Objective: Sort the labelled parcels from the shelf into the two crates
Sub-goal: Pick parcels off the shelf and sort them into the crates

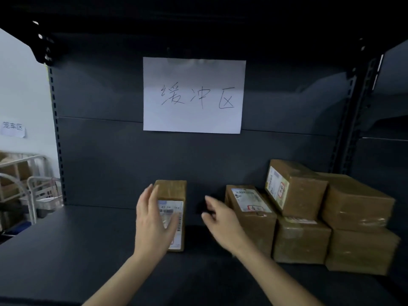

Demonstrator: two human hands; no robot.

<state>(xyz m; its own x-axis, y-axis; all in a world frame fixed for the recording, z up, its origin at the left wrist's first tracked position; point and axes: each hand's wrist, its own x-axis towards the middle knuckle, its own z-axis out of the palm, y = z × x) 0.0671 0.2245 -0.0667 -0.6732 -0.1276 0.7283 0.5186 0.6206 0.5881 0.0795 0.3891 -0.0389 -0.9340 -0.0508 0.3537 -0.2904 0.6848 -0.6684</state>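
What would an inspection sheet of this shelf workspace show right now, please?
Surface: dark shelf board.
Job's things: lone parcel at centre, label towards the camera; stack of brown taped parcels at right; crates not seen.
Clutter: nothing seen.
Hands: left hand lies against the lone parcel's left side, thumb over the label; right hand open between lone parcel and stack, holding nothing.
Cables: nothing seen.
Surroundings: handwritten paper sign on the back panel; pale wall with small sign and metal cart at left.

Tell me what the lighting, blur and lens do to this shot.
Head view: dim, the shelf nearly black; the white sign is brightest, faint sheen along its top; the parcel labels are too blurred to read; wide-angle lens bows the shelf uprights at both edges.
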